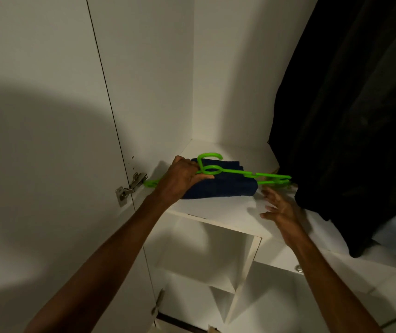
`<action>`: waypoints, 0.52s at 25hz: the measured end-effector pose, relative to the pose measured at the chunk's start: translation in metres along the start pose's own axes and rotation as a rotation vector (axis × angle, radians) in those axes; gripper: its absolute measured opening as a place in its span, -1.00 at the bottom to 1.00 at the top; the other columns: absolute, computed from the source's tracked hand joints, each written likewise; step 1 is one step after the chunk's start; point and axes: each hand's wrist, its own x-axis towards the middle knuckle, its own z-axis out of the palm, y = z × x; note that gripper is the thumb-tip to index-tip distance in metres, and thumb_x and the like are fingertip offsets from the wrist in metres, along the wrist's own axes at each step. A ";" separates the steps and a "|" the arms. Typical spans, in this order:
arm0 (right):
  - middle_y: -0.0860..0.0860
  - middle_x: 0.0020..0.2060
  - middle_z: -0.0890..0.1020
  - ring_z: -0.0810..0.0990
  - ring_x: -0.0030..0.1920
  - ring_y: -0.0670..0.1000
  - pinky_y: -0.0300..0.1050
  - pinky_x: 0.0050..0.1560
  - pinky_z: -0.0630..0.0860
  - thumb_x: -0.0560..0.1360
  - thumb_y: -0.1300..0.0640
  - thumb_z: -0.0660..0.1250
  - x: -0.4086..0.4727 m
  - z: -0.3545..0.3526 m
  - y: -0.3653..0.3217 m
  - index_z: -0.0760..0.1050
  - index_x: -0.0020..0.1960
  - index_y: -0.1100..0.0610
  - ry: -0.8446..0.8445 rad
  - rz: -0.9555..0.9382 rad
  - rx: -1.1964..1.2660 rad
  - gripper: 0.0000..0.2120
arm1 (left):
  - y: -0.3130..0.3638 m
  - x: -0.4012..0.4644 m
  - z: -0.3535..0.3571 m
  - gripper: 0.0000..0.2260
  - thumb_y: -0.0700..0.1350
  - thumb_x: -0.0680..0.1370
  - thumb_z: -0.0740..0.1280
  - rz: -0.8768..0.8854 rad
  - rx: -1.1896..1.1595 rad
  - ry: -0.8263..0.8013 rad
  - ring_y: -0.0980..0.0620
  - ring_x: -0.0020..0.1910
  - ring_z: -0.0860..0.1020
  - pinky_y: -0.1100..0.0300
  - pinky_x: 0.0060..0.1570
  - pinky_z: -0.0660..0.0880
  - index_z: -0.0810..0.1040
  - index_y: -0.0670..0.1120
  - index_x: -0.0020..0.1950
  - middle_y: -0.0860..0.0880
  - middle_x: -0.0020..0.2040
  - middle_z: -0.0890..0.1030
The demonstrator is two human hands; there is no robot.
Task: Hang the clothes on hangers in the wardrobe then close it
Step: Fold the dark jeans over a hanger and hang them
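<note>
Left hand [182, 177] grips green hanger [235, 173] over folded navy garment [225, 186]; right hand [280, 209] spread, holding nothing.

Dim warm light, big soft shadow on the left door [35, 152], wide-angle bending, slight blur

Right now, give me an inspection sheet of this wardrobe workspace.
Surface: white wardrobe shelf, open compartments below.
Job's things: green hangers lying across folded dark blue cloth on the shelf; black garment hanging at right.
Clutter: nothing seen.
Hands: left hand grips the hangers near the hook; right hand open, fingers spread above the shelf, holding nothing.
Cables: nothing seen.
Surroundings: white wardrobe door open at left, metal hinge; dim lighting.
</note>
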 end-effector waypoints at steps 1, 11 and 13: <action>-0.05 0.42 0.46 0.43 0.42 0.04 0.03 0.36 0.42 0.37 0.49 0.49 0.005 0.010 -0.005 0.32 0.54 0.05 0.034 -0.036 -0.041 -0.17 | -0.003 0.014 -0.004 -0.32 0.32 0.61 0.07 0.010 0.004 -0.028 -0.14 -0.40 0.53 0.16 -0.12 0.27 0.55 -0.19 -0.38 -0.09 -0.44 0.53; 0.05 0.13 0.72 0.71 0.12 0.04 -0.12 0.00 0.65 0.30 0.34 0.64 0.082 0.075 -0.104 0.56 0.31 0.19 0.129 -0.216 0.290 -0.39 | -0.025 0.160 -0.059 -0.49 0.21 0.56 0.32 0.111 -0.059 0.031 0.00 -0.49 0.33 0.19 -0.24 0.22 0.53 -0.23 -0.31 -0.01 -0.47 0.45; 0.00 0.08 0.74 0.71 0.10 0.03 -0.13 0.00 0.65 0.29 0.35 0.64 0.091 0.067 -0.120 0.59 0.25 0.19 0.103 -0.236 0.263 -0.44 | -0.031 0.178 -0.069 -0.55 0.14 0.53 0.41 0.072 -0.074 0.051 0.04 -0.49 0.30 0.21 -0.33 0.21 0.52 -0.22 -0.31 -0.04 -0.48 0.45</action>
